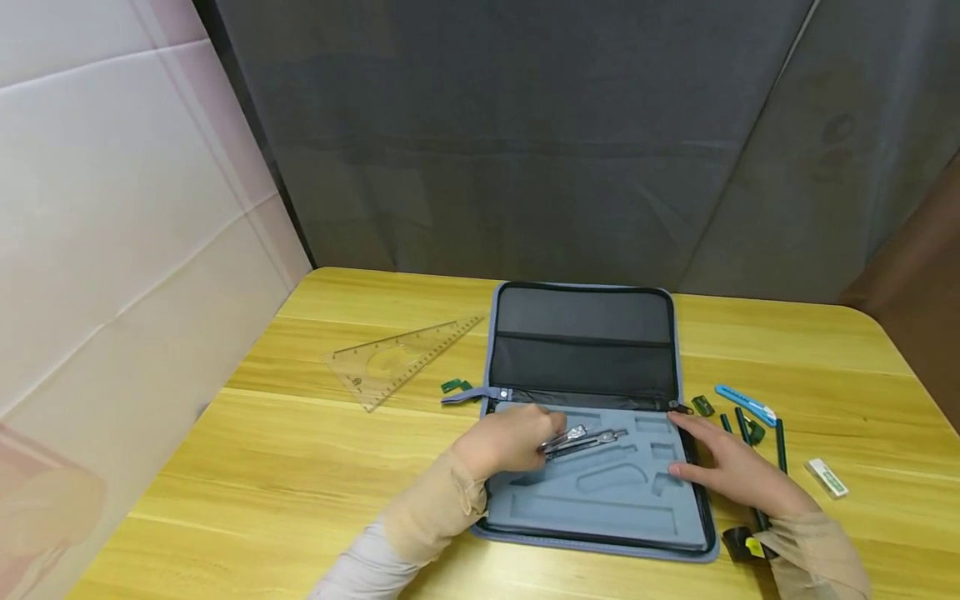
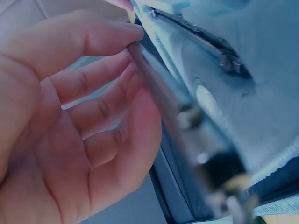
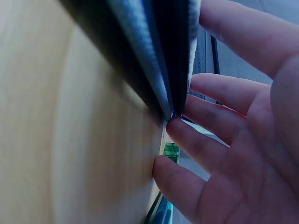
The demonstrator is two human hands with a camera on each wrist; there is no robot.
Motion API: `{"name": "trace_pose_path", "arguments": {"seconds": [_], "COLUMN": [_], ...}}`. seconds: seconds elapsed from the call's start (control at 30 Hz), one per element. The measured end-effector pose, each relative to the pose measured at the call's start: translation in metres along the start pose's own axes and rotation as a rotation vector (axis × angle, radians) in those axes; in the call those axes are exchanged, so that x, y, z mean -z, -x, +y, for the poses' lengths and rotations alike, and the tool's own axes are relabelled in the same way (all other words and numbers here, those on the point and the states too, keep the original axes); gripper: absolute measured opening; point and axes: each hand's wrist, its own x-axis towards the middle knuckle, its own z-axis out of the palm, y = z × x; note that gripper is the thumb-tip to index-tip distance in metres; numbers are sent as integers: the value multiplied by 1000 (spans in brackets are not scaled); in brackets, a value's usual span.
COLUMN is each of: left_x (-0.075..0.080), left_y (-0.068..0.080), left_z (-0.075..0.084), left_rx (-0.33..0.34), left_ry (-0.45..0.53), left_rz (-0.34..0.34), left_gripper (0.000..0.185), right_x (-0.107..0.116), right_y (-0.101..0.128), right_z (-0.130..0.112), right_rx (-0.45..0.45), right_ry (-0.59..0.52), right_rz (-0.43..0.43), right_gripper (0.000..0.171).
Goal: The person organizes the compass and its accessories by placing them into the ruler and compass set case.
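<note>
An unzipped case (image 1: pixel 600 546) lies open, with a blue-grey foam tray (image 1: pixel 555 492) of shaped recesses in its lower half. Over the tray's upper left, my left hand (image 1: pixel 513 437) pinches a metal drawing compass (image 2: pixel 187 116) between thumb and fingers. A second compass (image 2: pixel 201 35) lies on the foam close beside it, its legs together. My right hand (image 1: pixel 731 467) rests at the tray's right edge, thumb and fingers spread. In the right wrist view, its extended fingers (image 3: pixel 219 116) touch the side of the case (image 3: pixel 140 42).
Left of the case lie a clear set square (image 1: pixel 405 358) and small green pieces (image 1: pixel 452 386). To its right are a blue utility knife (image 1: pixel 746 406), dark pencils (image 1: pixel 781 446), another green piece (image 1: pixel 702 406), an eraser (image 1: pixel 827 478) and a black object (image 1: pixel 738 543) with a yellow label.
</note>
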Motion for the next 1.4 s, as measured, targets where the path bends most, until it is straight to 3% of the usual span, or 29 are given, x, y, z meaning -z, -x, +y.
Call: {"name": "trace_pose_path", "arguments": {"seconds": [0.4,0.67,1.4], "left_x": [1,-2,-4], "left_y": [-5,-8,-19], "left_z": [4,8,21], "left_rx": [18,-18,36], "left_ry": [14,6,-3], "left_rz": [-22,-22,-94], "left_gripper": [24,21,20], "right_x": [1,0,1], "right_y": [-1,-1,0], "right_z": [-1,-1,-1], "right_rx": [-2,-5,0], "right_ry": [-5,2,1], "right_rz": [-7,-9,-2], "right_gripper": [71,72,71]}}
